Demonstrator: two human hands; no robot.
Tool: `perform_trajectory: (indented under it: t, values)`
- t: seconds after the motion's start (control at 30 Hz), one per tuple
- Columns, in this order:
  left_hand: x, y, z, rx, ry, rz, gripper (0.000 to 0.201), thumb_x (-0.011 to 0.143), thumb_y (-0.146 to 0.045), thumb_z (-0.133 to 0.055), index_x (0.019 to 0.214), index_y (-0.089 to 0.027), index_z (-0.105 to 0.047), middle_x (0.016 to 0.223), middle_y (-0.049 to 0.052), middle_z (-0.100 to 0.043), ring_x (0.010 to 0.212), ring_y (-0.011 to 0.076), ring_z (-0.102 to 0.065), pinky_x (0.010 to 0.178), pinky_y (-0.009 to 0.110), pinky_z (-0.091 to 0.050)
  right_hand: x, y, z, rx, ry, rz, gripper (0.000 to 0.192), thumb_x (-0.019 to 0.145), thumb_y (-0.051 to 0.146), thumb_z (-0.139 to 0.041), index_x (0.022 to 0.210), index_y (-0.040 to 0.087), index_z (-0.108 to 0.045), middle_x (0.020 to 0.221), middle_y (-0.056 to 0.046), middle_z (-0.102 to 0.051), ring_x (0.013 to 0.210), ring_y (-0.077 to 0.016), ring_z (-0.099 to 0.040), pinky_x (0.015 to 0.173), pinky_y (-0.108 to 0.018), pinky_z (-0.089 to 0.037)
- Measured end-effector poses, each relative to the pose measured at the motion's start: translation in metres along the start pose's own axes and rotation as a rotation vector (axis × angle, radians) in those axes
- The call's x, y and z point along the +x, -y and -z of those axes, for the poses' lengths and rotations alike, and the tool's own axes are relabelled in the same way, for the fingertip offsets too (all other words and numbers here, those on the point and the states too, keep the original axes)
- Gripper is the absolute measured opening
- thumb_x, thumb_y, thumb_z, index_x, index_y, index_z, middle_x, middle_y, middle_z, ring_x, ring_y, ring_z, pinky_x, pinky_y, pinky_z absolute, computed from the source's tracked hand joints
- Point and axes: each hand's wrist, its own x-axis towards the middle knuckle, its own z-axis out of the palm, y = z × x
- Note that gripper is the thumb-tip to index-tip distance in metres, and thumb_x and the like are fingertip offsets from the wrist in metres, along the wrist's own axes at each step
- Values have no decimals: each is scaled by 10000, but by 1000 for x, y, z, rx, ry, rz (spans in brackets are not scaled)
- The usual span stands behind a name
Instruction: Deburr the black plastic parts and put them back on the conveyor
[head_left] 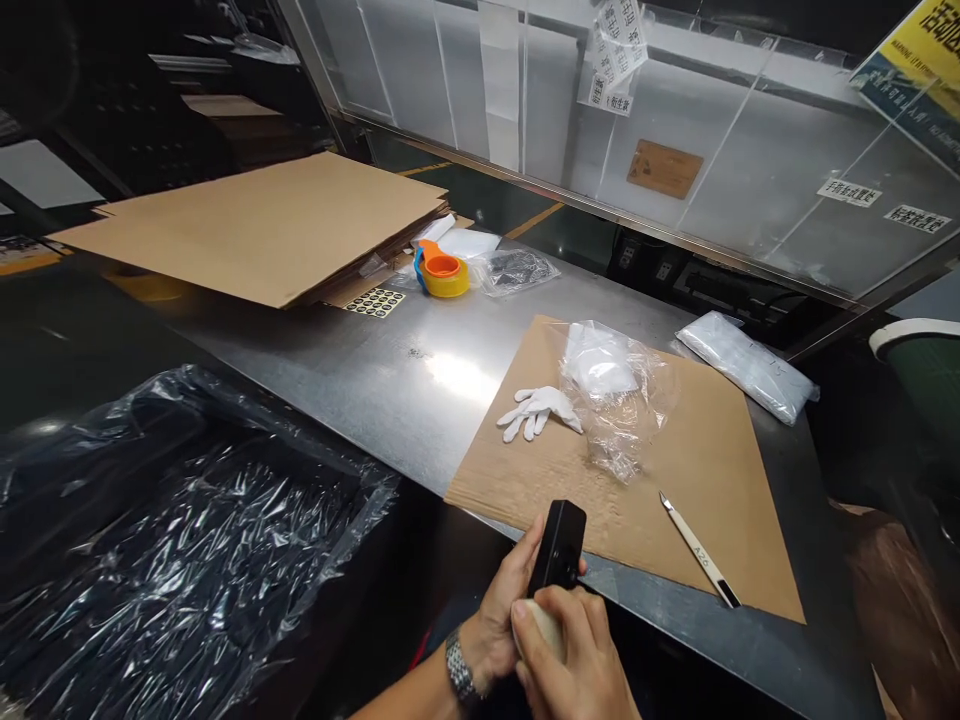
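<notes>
My left hand is closed around a black box-shaped device, held upright just off the table's near edge. Pressed against the device's lower part is a pale, rounded pad-like object, gripped by the fingers of my right hand; its exact kind is unclear. Beyond my hands lies a cardboard sheet, bearing a white glove, a crumpled clear plastic bag with white material inside, and a white-handled pointed tool marked A26.
Stacked cardboard sheets overhang the metal table at far left. Near them are an orange-and-yellow tape dispenser and a sticker sheet. A wrapped white packet lies right. Black plastic sheeting fills the lower left.
</notes>
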Motion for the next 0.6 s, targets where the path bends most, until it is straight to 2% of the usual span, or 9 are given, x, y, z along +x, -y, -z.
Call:
perform_trajectory:
  t: [0.07,0.17,0.27,0.33,0.4,0.47,0.53,0.6]
  values:
    - [3,-1,0,-120,43,58,565,785,-606,-446,737,-65,-602,584,57,-579,506,122,-556,531,214,-440,-9,-3,0,-4,-20,-21,320,822,181,-532,1138,220,-567,987,-100,-574,869,-210,-566,770,-369,-510]
    - [6,-3,-3,-261,42,48,515,833,-548,-416,756,-67,-581,658,58,-587,557,110,-565,594,207,-466,-21,-10,3,-82,-57,4,339,805,165,-572,1126,273,-586,979,-79,-599,892,-208,-587,742,-329,-537]
    - [6,-3,-6,-296,14,48,493,853,-527,-395,738,-81,-572,654,55,-597,609,134,-587,680,254,-488,-33,-19,5,-143,-92,91,345,808,202,-575,1145,275,-586,970,-81,-615,908,-224,-582,705,-334,-557]
    - [4,-3,-5,-266,-16,-22,480,850,-521,-408,735,-90,-583,670,55,-612,667,153,-602,766,297,-479,-40,-30,3,-166,-163,103,348,824,183,-541,1159,269,-582,994,-87,-599,944,-231,-559,704,-340,-554]
    - [0,-3,-1,-128,-45,-120,456,829,-513,-461,746,-91,-611,716,62,-630,698,156,-603,783,296,-461,-44,-49,1,-196,-240,40,375,828,135,-517,1174,267,-573,1035,-94,-565,976,-235,-530,719,-350,-536]
    - [-5,-2,3,159,-28,-237,446,775,-517,-546,776,-82,-641,727,74,-633,663,148,-582,695,261,-447,-42,-76,-1,-214,-249,-90,395,836,127,-511,1208,257,-545,1073,-106,-534,993,-243,-507,753,-389,-508]
    - [-11,-1,7,504,55,-388,475,704,-529,-622,841,-76,-664,691,77,-627,619,144,-543,634,249,-412,-37,-105,-2,-208,-208,-242,382,861,177,-493,1240,227,-512,1092,-126,-518,1004,-261,-486,786,-460,-474]
    - [-18,-1,7,807,152,-530,486,655,-532,-661,847,-86,-689,707,91,-622,660,171,-529,660,269,-398,-29,-129,-2,-194,-164,-322,351,885,244,-464,1230,202,-515,1067,-131,-529,992,-266,-477,787,-498,-458]
